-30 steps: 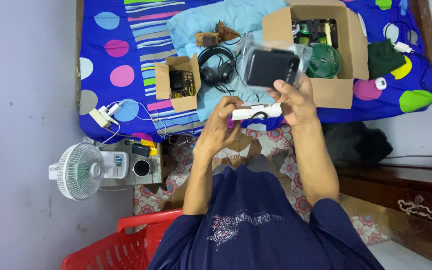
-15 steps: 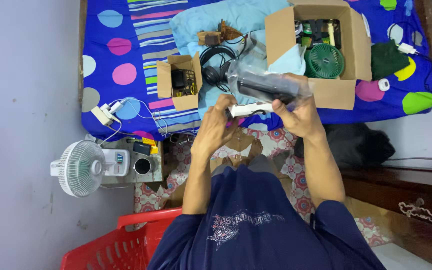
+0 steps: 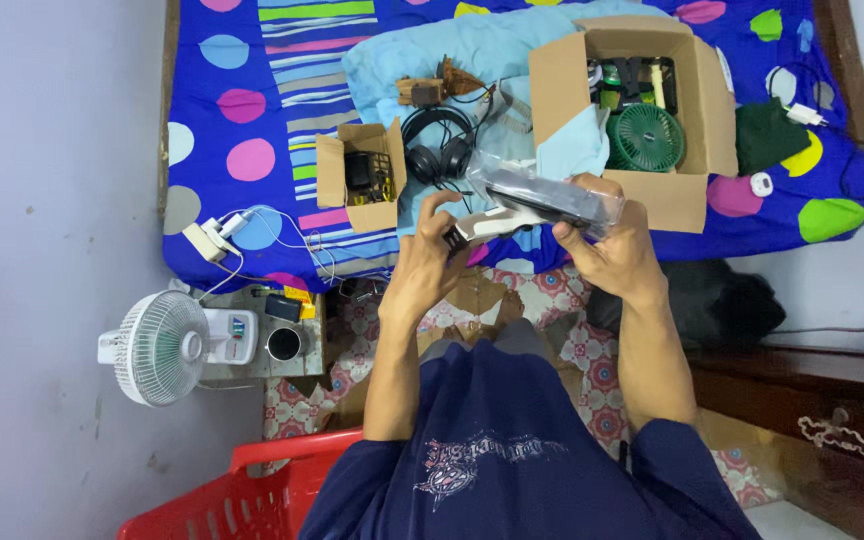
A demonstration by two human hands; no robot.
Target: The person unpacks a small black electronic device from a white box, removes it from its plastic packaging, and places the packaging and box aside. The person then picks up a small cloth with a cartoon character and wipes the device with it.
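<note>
Since a second ago the black device (image 3: 552, 203) in its clear bag (image 3: 512, 180) has tipped from face-on to nearly edge-on and come lower, toward the edge of the bed (image 3: 252, 110).

Head view: the right hand (image 3: 617, 250) has its fingers closed around the bag's right end, gripping the device through the plastic. The left hand (image 3: 432, 255) pinches the white card (image 3: 492, 222) at the bag's lower left end; what the dark bit at its fingertips is, I cannot quite make out. Bag and device are held in the air over the bed's near edge, just in front of the large box (image 3: 667, 190), which holds a green fan (image 3: 645, 138). Headphones (image 3: 437, 150) lie just behind the left hand, beside a small box (image 3: 337, 180). A white fan (image 3: 157, 347) stands on the floor at left, and a red basket (image 3: 242, 495) sits near the person's left elbow.
</note>
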